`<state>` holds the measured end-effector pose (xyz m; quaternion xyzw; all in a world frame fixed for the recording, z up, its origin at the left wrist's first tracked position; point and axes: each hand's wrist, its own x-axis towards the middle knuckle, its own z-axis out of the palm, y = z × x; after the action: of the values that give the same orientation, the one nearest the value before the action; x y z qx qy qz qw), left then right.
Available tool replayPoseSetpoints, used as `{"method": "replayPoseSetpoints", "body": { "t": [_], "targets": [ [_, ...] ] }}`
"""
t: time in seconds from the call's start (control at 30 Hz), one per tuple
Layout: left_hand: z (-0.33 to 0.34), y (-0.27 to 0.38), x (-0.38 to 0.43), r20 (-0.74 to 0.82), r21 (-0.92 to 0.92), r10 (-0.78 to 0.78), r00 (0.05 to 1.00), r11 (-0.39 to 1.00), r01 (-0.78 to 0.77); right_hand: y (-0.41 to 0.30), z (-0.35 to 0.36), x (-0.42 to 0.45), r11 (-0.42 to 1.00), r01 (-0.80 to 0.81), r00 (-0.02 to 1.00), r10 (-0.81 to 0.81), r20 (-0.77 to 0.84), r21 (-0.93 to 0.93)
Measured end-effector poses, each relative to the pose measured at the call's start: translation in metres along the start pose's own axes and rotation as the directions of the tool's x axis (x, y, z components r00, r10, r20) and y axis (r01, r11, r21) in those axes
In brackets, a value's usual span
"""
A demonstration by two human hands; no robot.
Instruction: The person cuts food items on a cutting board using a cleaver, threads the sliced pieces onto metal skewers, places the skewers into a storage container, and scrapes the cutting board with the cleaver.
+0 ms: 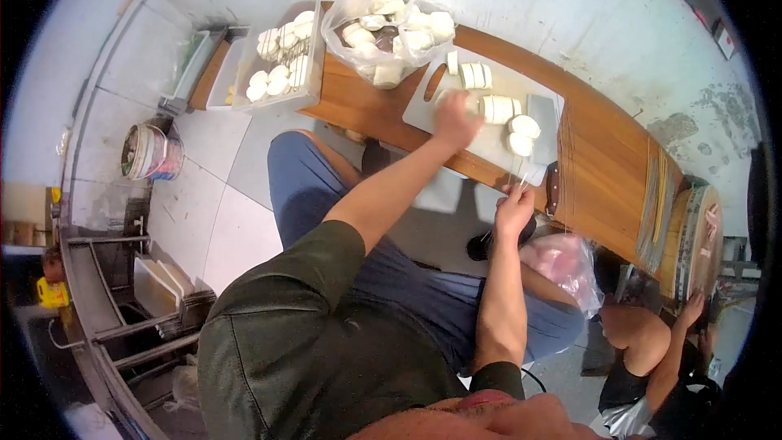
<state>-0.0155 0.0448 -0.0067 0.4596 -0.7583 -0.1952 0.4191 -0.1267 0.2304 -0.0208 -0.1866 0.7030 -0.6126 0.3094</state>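
Observation:
My left hand, blurred, is over the left part of a white cutting board. A pale round slice shows by its fingers; whether it is gripped is unclear. Below the board's near edge, my right hand is closed around thin skewers. They point up towards two round white food slices, which seem to be threaded on them. Further sliced white rolls lie beside my left hand, with another cut group behind. A cleaver rests along the board's right side, its riveted handle over the table edge.
A plastic bag of white pieces and a clear tub of skewered slices stand left on the wooden table. Loose skewers lie right. Another person's hand touches a round wooden block. A bucket stands on the floor.

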Motion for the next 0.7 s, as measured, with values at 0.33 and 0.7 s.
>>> {"method": "replayPoseSetpoints", "body": {
  "t": [0.33,0.7],
  "targets": [
    [-0.021,-0.034,0.009,0.270,0.523,-0.344,0.899,0.837,0.163,0.014,-0.011,0.028,0.989,-0.101,0.995,0.101,0.002,0.109],
    [-0.042,-0.035,-0.018,0.227,0.027,0.200,0.953,0.977,-0.212,-0.024,-0.016,-0.024,0.995,-0.044,0.999,0.042,0.030,0.089]
  ]
}}
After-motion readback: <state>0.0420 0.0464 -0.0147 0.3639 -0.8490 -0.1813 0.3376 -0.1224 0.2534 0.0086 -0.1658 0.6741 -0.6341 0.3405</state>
